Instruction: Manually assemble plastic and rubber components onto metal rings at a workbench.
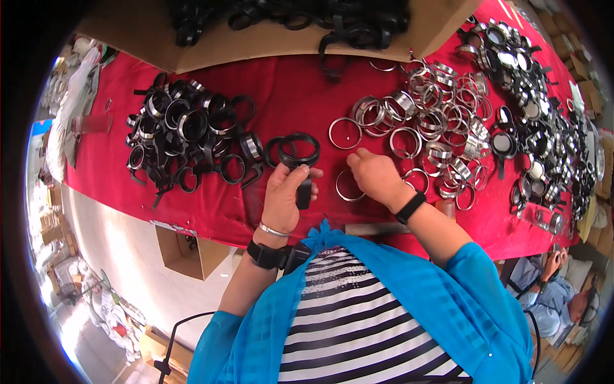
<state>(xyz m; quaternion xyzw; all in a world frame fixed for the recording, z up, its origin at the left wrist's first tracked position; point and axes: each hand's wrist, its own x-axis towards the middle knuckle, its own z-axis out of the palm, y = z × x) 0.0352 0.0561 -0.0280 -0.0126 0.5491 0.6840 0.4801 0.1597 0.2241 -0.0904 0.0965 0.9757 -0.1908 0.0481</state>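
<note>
Blue sleeves (pixel 476 288) and a striped shirt (pixel 345 320) lie nearest; beyond, the left hand (pixel 283 195) grips a black ring (pixel 297 162) by its stem over the red tablecloth (pixel 288 96), while the right hand (pixel 377 176) curls its fingers beside a thin silver ring (pixel 338 187), whether grasping it I cannot tell. Farther off, a cardboard box (pixel 236 57) holds more black rings (pixel 368 32), and a floor carton (pixel 208 257) contains dark pieces.

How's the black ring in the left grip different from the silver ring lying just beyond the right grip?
The black ring is dark, while the silver ring is shiny. The black ring looks thicker; the silver ring looks thin. The left grip holds the black ring, but the silver ring lies on the red cloth. Both are round.
</note>
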